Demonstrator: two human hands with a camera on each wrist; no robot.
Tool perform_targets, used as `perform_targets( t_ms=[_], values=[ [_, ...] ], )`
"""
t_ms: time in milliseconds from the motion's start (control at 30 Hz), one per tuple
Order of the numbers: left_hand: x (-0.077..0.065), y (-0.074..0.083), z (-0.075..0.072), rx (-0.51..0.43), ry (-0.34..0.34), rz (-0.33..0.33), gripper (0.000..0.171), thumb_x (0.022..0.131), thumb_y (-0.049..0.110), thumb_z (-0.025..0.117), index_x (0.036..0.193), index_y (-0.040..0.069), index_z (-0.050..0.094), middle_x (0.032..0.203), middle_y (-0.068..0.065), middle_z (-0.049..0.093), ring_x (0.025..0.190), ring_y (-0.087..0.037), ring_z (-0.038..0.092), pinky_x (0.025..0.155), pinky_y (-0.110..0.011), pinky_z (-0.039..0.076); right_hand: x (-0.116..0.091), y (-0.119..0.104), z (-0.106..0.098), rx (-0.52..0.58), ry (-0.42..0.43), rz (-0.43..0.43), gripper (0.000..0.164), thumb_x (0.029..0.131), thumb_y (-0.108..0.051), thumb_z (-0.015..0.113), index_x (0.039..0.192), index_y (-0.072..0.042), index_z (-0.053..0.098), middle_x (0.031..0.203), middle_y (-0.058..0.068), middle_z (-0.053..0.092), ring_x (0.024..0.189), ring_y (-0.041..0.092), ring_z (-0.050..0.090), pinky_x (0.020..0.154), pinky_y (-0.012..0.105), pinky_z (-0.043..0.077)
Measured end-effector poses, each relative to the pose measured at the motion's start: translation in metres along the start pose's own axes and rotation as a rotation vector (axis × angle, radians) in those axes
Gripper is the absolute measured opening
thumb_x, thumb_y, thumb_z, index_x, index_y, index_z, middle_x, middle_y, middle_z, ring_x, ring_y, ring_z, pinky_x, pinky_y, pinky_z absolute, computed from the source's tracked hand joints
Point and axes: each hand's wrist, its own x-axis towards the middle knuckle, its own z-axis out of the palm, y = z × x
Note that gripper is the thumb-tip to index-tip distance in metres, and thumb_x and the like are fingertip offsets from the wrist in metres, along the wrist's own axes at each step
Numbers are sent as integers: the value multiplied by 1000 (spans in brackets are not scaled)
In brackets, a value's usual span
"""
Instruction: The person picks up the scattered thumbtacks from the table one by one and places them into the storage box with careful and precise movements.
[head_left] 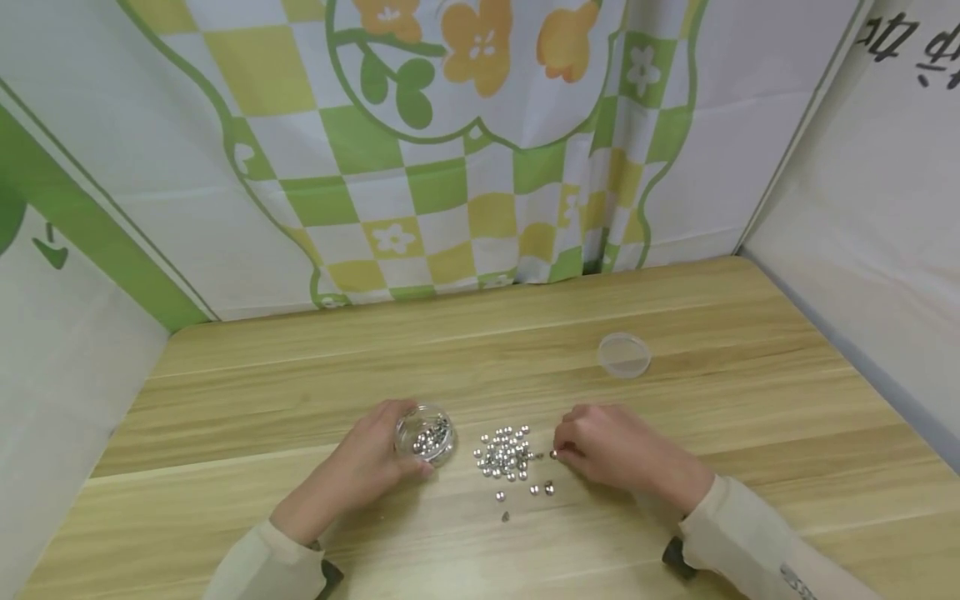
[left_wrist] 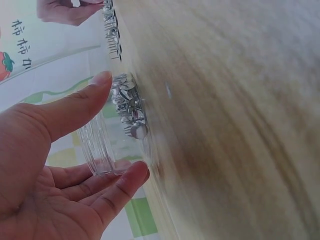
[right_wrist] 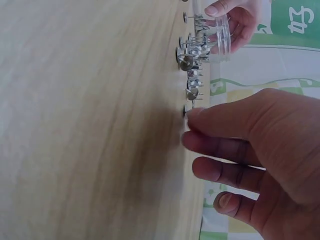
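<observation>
My left hand (head_left: 372,457) curls round a clear round plastic jar (head_left: 408,435), thumb on the near side and fingers on the far side. Inside the jar lie several silver thumbtacks (left_wrist: 131,105), heads and pins mixed. To the right of the jar, a pile of silver thumbtacks (head_left: 506,454) spreads on the table, most with their round heads showing. At the pile's right edge, my right hand (head_left: 611,446) pinches a single thumbtack (right_wrist: 185,111) between thumb and index finger, low at the tabletop. The other fingers of that hand are loosely bent.
A clear round lid (head_left: 624,356) lies flat on the wooden table (head_left: 337,358), beyond the right hand. A few stray thumbtacks (head_left: 500,497) sit on the near side of the pile. A checked, flowered curtain (head_left: 450,183) hangs along the table's back edge.
</observation>
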Motion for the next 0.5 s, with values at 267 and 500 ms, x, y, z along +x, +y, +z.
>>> perform_targets(
  t_ms=[267, 500],
  values=[
    [0, -1, -1, 6, 18, 38, 84, 64, 23, 87, 129, -13, 47, 125, -32, 58, 114, -45, 54, 100, -61, 46, 2, 0, 1, -24, -10, 10, 7, 80, -10, 72, 75, -15, 72, 71, -4, 69, 63, 6, 58, 58, 29, 60],
    [0, -1, 0, -2, 11, 33, 84, 64, 22, 87, 130, -13, 47, 126, -32, 57, 114, -45, 54, 99, -61, 47, 3, -3, 1, 0, -23, 18, 5, 81, -11, 73, 78, -15, 72, 74, -4, 70, 66, 6, 60, 61, 29, 61]
  ],
)
